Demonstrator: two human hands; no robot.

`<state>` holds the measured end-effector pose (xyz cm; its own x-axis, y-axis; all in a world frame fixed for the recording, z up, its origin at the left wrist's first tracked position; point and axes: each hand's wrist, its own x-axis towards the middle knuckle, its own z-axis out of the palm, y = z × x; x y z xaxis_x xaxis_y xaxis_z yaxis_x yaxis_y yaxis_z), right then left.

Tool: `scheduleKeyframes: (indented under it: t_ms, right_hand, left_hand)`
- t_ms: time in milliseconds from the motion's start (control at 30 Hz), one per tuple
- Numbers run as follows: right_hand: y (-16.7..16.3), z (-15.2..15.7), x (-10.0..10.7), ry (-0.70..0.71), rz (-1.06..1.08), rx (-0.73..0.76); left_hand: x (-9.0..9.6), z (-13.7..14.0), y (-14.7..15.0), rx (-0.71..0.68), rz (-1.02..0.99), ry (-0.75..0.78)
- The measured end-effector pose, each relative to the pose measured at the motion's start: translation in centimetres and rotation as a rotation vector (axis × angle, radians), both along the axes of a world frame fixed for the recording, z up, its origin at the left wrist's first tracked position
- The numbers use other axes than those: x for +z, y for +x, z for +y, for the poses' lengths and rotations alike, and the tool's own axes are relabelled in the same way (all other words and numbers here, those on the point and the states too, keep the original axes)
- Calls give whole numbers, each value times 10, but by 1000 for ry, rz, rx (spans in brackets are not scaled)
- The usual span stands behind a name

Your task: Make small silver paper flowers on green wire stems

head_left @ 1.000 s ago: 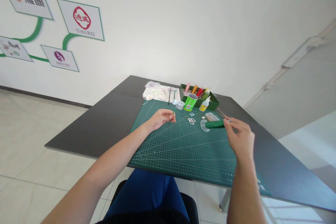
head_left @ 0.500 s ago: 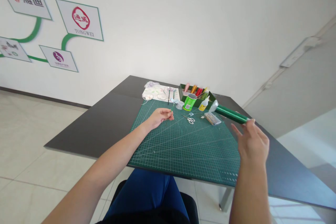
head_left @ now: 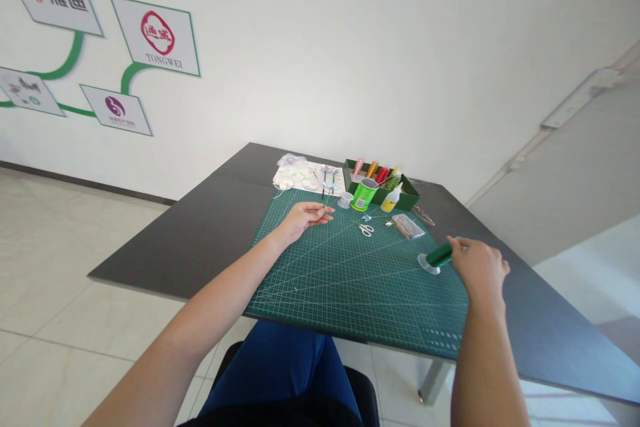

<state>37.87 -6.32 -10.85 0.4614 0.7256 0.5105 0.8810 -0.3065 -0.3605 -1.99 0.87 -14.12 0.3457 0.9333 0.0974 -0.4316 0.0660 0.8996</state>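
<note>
In my left hand (head_left: 306,219), closed in a pinch above the mat, is a thin stem (head_left: 327,198) topped by a small pale, shiny flower. My right hand (head_left: 477,268) is wrapped round a green thread spool (head_left: 439,255); its clear flanged end points left over the right edge of the green cutting mat (head_left: 350,273). I cannot tell whether the flange touches the mat. Between the hands lie white-handled scissors (head_left: 365,229) and a clear plastic case (head_left: 409,227) of thin items.
A dark green box (head_left: 411,199) with coloured rolls stands at the back, behind a bright green can (head_left: 365,195) and a white glue bottle (head_left: 391,199). Left of them are a small clear tub (head_left: 345,200) and a white sheet (head_left: 305,180) with stems. The dark table (head_left: 200,227) surrounds the mat.
My right hand has drawn the spool back from beside the box, and its flanged end is now lower and nearer me. My left hand has barely moved, still pinching the stem.
</note>
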Motion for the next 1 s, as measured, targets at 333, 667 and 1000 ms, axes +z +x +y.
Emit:
scheduleKeyframes:
  t_ms: [333,667,1000]
  right_hand:
    - [-77,-13,40,249,80,369]
    - [-174,35,21,-449,819,1123]
    - [-84,65,-8,-3,853,593]
  left_hand:
    - [14,-13,2,-74,-61,61]
    - [14,-15,1,-135,-71,89]
    - [8,-9,3,72,-86,1]
